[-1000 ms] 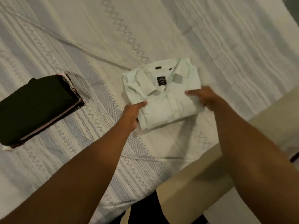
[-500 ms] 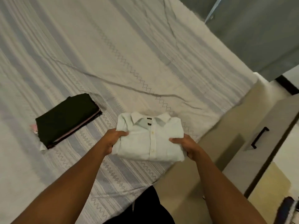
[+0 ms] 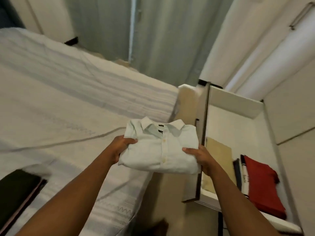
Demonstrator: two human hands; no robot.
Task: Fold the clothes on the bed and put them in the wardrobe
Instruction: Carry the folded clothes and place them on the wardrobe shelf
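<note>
Head view. Folded shirt (image 3: 162,149): pale, collar up, held in the air between bed (image 3: 68,103) and open wardrobe (image 3: 226,106). Left hand (image 3: 121,147) grips its left edge; right hand (image 3: 198,155) grips its right edge. Black folded clothes (image 3: 17,189): on bed. Red folded clothes (image 3: 262,186): on wardrobe shelf.

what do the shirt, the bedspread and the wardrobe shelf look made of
shirt: thin woven cloth, likely cotton or linen, matte pale mint; soft creases, crisp collar, small buttons.
bedspread: woven, cotton-like fabric, matte off-white; grey stripes and zigzag bands run through it.
shelf: probably white laminated board, smooth; flat, straight panels with dark edges.
</note>
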